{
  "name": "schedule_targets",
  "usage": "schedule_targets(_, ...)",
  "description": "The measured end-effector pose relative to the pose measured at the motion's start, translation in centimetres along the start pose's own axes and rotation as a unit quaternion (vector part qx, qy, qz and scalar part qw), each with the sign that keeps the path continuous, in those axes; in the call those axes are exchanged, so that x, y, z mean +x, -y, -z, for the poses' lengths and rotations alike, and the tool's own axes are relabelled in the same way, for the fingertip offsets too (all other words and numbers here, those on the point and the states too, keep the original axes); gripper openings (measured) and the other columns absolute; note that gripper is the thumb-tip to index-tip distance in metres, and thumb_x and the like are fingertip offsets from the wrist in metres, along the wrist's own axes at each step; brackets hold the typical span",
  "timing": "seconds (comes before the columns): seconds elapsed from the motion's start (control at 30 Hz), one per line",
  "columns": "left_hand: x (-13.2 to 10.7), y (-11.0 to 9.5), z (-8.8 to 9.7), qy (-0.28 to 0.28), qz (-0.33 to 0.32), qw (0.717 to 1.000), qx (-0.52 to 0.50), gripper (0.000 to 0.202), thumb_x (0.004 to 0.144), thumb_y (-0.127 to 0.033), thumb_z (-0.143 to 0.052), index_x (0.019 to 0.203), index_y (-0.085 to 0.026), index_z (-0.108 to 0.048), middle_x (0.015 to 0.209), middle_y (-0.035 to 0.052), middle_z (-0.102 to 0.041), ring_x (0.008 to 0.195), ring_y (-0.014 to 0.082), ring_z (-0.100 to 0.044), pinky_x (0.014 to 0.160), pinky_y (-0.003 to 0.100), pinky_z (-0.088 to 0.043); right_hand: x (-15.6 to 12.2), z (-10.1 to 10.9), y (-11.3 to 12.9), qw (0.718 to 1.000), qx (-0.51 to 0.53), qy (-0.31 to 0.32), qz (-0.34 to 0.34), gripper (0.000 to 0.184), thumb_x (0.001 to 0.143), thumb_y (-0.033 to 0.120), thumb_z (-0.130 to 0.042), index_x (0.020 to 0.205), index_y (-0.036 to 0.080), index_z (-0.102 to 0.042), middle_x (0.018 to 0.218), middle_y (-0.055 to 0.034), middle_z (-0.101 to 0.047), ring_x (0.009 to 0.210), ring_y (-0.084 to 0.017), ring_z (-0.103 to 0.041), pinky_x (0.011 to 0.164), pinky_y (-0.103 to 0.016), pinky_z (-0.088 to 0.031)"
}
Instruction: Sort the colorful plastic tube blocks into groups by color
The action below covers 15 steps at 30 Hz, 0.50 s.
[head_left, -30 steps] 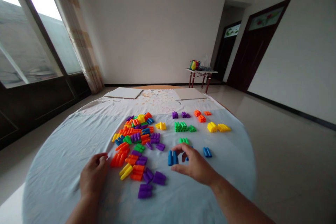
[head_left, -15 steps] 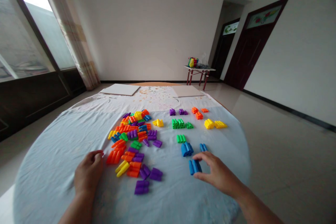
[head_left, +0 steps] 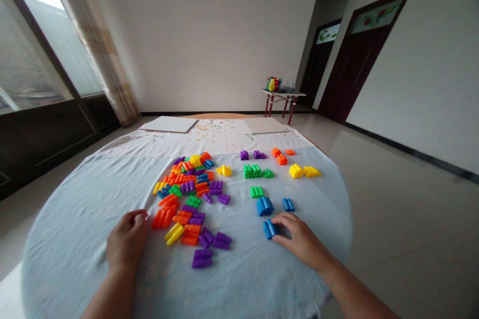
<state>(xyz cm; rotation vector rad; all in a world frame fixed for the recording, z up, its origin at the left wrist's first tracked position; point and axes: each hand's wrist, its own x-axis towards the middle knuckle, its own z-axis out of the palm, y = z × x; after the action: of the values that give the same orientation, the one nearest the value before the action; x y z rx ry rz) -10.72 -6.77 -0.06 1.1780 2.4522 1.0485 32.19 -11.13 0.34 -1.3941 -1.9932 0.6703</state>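
Observation:
My right hand (head_left: 299, 239) has its thumb and index finger closed on a blue bullet-shaped toy block (head_left: 268, 229), low over the cloth or on it. Just beyond lie a stacked bundle of blue blocks (head_left: 265, 206) and a smaller blue block (head_left: 288, 204). My left hand (head_left: 127, 240) rests on the cloth with its fingers curled in and nothing visible in them. Beside it is an orange block (head_left: 162, 219), at the edge of a mixed heap of orange, purple, yellow, green and blue blocks (head_left: 190, 178).
Groups of green (head_left: 253, 171), purple (head_left: 244, 155), orange (head_left: 276, 152) and yellow blocks (head_left: 296, 171) lie right of the heap. Two flat boards (head_left: 170, 124) (head_left: 265, 125) lie at the far end of the cloth-covered table (head_left: 86, 199). A small side table (head_left: 283, 93) stands behind.
My right hand has moved slightly left with the blue block, bringing it closer below the blue bundle. My left hand stays in place. The whole view has shifted a little.

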Motion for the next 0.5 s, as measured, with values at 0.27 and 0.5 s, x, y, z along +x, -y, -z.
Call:
schedule_targets(0.27,-0.3,-0.5,0.1,-0.014,-0.001,1.000,-0.005,0.030,0.075,-0.035,-0.043,0.090,-0.022,-0.065,0.081,0.0048,-0.066,0.075,0.0198,-0.058,0.060,0.027,-0.040,-0.2,0.5,1.5,0.999,-0.008,-0.040,0.011,0.031,0.078,0.027,-0.062,0.108,0.022,-0.061,0.112,-0.0075,-0.060,0.105,-0.022,-0.055,0.094,-0.039,-0.044)
schedule_targets(0.5,-0.8,-0.8,0.1,-0.023,-0.017,1.000,-0.003,0.030,0.075,-0.033,-0.042,0.089,-0.020,-0.066,0.083,0.0062,-0.068,0.078,0.0194,-0.060,0.062,0.026,-0.040,1.6,-3.2,8.1,0.989,0.012,0.064,0.133,0.024,0.081,0.022,-0.060,0.104,0.022,-0.063,0.101,-0.0048,-0.064,0.098,-0.019,-0.056,0.090,-0.032,-0.044)
